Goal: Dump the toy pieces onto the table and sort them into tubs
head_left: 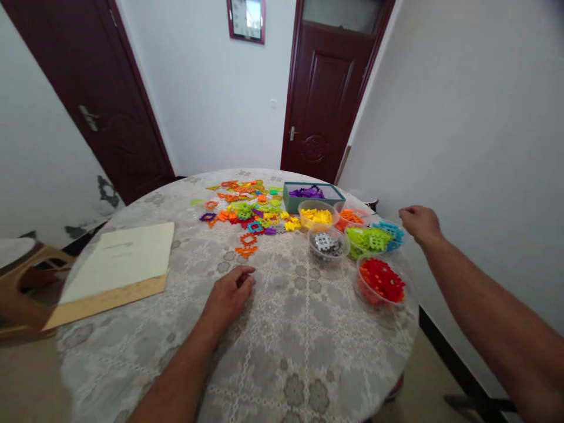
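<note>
Left hand (231,291): resting on the grey-and-white patterned tablecloth (273,346), left of the dark-green rectangular box (291,201) and nearer; loosely bent, with a small gap between thumb and forefinger.
Right hand (422,223): raised past the tablecloth's edge, well right of the green box; curled inward, with fingertips hidden; cannot tell whether pinching anything.
Orange openwork plastic pieces (247,252): lying just beyond the left hand, left of the green box and nearer.
Blue plastic pieces (392,232): heaped near the right hand, right of the green box.
Lime-green lattice plastic pieces (370,239): heaped in one of the clear round plastic tubs (314,254), beside the blue, right of the green box.
Red plastic pieces (384,279): filling the tub farthest from the green box.
Grey plastic pieces (325,242): in a tub in front of the green box.
Yellow plastic pieces (316,217): in a tub just before the green box.
Purple plastic pieces (308,191): inside the green box.
Multicoloured loose plastic pieces (242,211): strewn left of the green box.
Cream paper sheet (127,252): flat, well left of the green box.
Dark-red panelled door (326,88): closed, behind the green box.
</note>
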### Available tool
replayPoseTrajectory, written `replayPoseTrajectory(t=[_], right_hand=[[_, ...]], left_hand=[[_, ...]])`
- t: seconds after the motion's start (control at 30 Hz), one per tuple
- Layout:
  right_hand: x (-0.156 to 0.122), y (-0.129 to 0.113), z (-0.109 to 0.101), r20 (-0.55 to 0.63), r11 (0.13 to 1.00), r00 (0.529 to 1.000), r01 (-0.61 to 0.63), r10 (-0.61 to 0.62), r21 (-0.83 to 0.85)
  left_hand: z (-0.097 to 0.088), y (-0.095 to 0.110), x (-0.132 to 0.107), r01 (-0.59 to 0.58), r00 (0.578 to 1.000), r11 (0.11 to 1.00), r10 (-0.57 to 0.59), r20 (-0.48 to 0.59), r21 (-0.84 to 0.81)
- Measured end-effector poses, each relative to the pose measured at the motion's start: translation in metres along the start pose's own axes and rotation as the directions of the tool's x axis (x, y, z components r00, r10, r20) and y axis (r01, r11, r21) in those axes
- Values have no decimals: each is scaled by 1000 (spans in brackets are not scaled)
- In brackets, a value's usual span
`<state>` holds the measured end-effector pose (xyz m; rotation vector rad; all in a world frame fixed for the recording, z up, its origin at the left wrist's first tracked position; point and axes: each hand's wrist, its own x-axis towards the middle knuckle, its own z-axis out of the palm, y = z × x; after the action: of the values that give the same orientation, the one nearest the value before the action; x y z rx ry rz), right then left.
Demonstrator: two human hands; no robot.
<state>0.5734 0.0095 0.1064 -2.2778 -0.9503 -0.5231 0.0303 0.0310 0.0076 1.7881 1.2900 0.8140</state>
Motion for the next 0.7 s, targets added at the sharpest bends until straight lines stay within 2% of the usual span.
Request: replayPoseTrajectory(t=[0.1, 0.2, 0.27, 0.3, 0.37, 0.4, 0.47, 0.53, 0.63, 0.7], right_hand=[[-26, -37, -21, 0, 974, 999, 53, -55, 218], [-85, -96, -45, 20, 854, 972, 194, -233, 483], [-136, -140, -52, 65, 733, 895, 318, -442, 601], [-160, -160, -50, 104, 672, 830, 363, -549, 646], [-202, -197, -36, 156, 583, 719, 396, -677, 709], [-217, -214, -25, 177, 563, 681, 399, -710, 723], [-233, -243, 4, 234, 593, 654, 402, -719, 698], [-232, -267, 34, 297, 670, 661, 424, -689, 609], [-213, -294, 69, 379, 804, 718, 446, -583, 394], [-198, -306, 86, 419, 860, 752, 434, -510, 267]], left_hand=[[1, -2, -1, -26, 999, 1000, 26, -24, 3], [3, -3, -2, -85, 995, 996, 86, -54, 26], [5, -4, -2, -118, 989, 992, 122, -83, 51], [6, -5, -1, -127, 986, 990, 133, -99, 63], [8, -9, 1, -139, 980, 985, 151, -127, 100], [9, -11, 2, -150, 976, 980, 168, -137, 131], [7, -14, 5, -187, 963, 957, 223, -150, 222], [2, -14, 11, -228, 947, 914, 288, -142, 336], [-11, -7, 23, -230, 945, 847, 312, -97, 479], [-18, -3, 35, -219, 946, 820, 311, -91, 530]])
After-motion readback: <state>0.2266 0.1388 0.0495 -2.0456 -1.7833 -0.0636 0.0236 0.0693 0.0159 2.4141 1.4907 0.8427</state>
